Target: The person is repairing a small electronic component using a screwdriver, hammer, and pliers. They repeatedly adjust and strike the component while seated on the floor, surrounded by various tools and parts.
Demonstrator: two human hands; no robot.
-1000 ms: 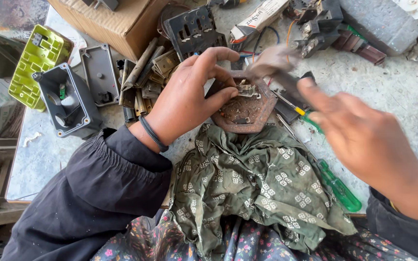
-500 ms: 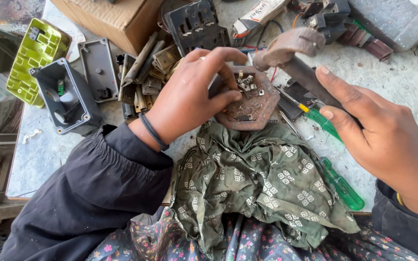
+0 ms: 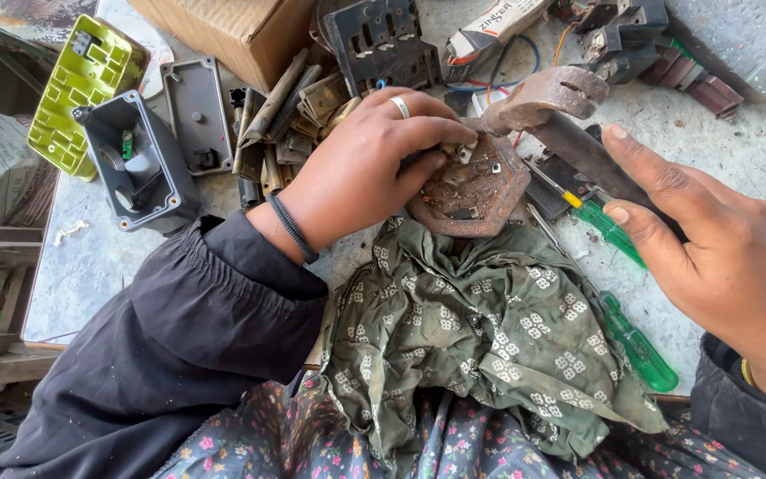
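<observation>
Hands at work over a rusty octagonal plate (image 3: 472,191), which lies on a grey stone bench at the top edge of a green patterned cloth (image 3: 480,328). Left hand (image 3: 361,173), wearing a ring and a dark wristband, presses down on the plate's left rim, its fingertips closed on small metal fittings at the plate's upper edge (exactly what they pinch is too small to tell). Right hand (image 3: 711,248) wraps loosely around the handle of a rusted hammer (image 3: 547,98), thumb and forefinger extended, with the head poised just above the plate's upper right. Right of the plate lie two green-handled screwdrivers (image 3: 609,231); left of it sit brass strips (image 3: 290,115), a grey plastic housing (image 3: 135,164) and a lime-green cover (image 3: 82,84); behind it, a black socket panel (image 3: 383,40) and a cardboard box (image 3: 241,31). Dismantling looks partly done, judging by the loose scrap, though fittings remain fixed on the plate
</observation>
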